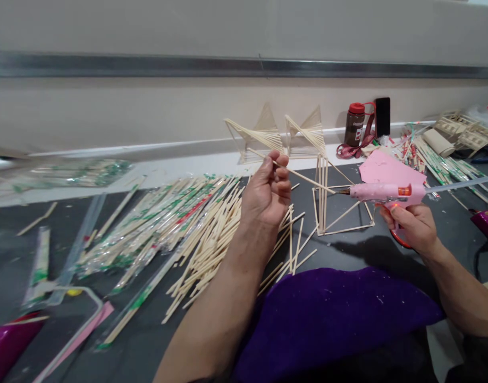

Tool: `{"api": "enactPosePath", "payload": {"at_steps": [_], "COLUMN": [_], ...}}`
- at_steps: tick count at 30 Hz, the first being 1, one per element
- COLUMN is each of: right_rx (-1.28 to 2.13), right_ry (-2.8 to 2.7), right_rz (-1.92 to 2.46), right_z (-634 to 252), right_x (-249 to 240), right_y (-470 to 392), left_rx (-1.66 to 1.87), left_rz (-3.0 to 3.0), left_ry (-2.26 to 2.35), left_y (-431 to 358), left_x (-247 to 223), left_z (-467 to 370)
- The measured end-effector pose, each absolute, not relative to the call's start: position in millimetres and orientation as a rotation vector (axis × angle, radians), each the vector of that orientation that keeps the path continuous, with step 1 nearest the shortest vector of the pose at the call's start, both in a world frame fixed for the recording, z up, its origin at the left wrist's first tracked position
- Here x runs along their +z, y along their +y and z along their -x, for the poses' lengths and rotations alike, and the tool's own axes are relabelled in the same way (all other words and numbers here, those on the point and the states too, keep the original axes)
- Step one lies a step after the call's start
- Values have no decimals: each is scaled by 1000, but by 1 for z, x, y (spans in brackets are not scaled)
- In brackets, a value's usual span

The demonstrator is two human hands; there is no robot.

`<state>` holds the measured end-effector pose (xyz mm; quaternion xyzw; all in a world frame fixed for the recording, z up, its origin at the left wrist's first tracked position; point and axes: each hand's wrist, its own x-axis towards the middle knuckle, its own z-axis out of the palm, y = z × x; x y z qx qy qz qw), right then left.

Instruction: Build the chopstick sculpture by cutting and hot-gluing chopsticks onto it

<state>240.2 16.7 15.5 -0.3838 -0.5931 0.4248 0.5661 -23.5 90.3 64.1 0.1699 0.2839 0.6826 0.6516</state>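
My left hand [268, 191] pinches a thin wooden chopstick [305, 177], which slants down to the right. In my right hand [415, 221] is a pink hot glue gun [381, 192] with a small orange light glowing on it. Its nozzle meets the chopstick's right end, touching or very close. Behind and below them stands a half-built stick frame [345, 231] with several uprights at one side. Loose chopsticks [212, 250] lie heaped beside my left forearm, some of them partly hidden by it.
Two finished-looking twisted stick models [260, 133] stand by the wall. Wrapped chopsticks [156, 223] spread across the left of the dark table. A red-capped bottle [354, 125] and a phone [383, 116] are at the back right, near a pink sheet [389, 169].
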Motion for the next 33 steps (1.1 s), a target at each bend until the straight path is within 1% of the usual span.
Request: {"api": "enactPosePath", "payload": {"at_steps": [14,26,33], "right_rx": [997,1043,1009], "right_ry": [-1457,-1495,-1456], "right_rz": [905,932,969], "right_z": [-245,-245,-245], "right_x": [10,14,15], "right_y": [19,19,18], "left_rx": [1551,1567,1560], "left_rz": [-365,-378,-414], "left_ry": [621,627,652], "left_y": [89,91,91], "left_x": [65,61,61], "left_z": [23,23,24]}}
